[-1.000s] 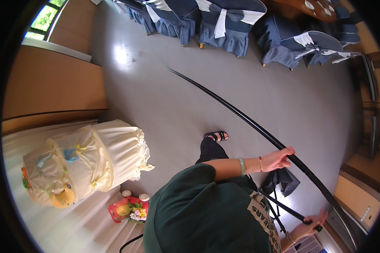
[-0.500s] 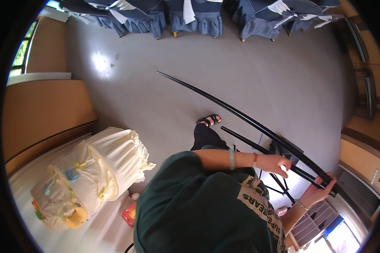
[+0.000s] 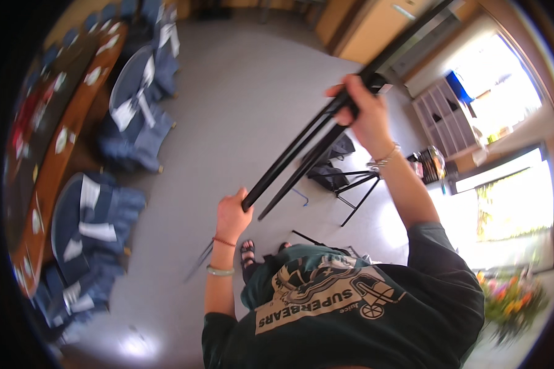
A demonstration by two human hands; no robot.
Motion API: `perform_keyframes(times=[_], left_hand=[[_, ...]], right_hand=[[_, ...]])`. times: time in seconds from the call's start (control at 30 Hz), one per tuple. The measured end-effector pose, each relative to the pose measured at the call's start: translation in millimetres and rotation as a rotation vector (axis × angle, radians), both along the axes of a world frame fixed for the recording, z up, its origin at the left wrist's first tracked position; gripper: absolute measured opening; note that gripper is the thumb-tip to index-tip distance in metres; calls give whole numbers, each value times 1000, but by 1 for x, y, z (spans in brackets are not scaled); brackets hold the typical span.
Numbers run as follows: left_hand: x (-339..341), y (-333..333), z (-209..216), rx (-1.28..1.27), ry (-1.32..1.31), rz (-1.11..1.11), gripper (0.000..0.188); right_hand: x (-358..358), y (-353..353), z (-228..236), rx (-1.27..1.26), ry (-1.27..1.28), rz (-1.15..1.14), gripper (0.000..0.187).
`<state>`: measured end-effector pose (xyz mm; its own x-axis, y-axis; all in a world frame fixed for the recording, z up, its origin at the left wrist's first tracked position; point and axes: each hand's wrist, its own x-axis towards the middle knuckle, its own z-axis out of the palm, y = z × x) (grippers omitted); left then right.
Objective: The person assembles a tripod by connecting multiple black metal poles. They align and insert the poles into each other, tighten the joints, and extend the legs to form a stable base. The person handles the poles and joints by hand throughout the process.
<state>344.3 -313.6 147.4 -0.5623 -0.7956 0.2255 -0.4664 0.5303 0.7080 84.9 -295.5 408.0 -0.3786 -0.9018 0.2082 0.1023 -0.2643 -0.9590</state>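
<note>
A long black pole (image 3: 407, 46) slants across the view, from the upper right down toward the middle, with a second, thinner black rod (image 3: 289, 186) running alongside its lower part. My right hand (image 3: 364, 114) is wrapped round the pole where the two rods come together. Lower down, my left hand (image 3: 232, 215) is closed round the same pole. Beyond it a thin dark tip, smeared by motion, shows past my left wrist. The pole's upper end runs out of view.
Chairs in blue covers with white bows (image 3: 126, 117) line a long wooden table (image 3: 61, 135) on the left. A black folding stand (image 3: 355, 200) and a dark bag (image 3: 329, 178) are on the floor ahead. On the right are a grey shelf (image 3: 446, 117), bright windows and flowers (image 3: 514, 301).
My view has turned right, bringing the chairs to the left side. The pole now slants the other way. My left hand, earlier near the right one, is now further down the pole.
</note>
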Motion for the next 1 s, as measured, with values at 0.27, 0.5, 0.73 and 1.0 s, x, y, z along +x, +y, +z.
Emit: perform_keyframes(times=[0.27,0.5,0.73,1.0], left_hand=[[-14,-14,-12,123,83,-178,8],[-16,-16,-47,241,94,-321,13],[-30,-24,-59,285,54,-402,15],[-66,-14,-41,442,74,-559,15]], right_hand=[[-23,47,-5,-37,24,-257,42],[-96,164,11,40,196,-875,20],[-90,261,139,-180,461,-1073,27],[-77,363,100,-14,526,-1410,40]])
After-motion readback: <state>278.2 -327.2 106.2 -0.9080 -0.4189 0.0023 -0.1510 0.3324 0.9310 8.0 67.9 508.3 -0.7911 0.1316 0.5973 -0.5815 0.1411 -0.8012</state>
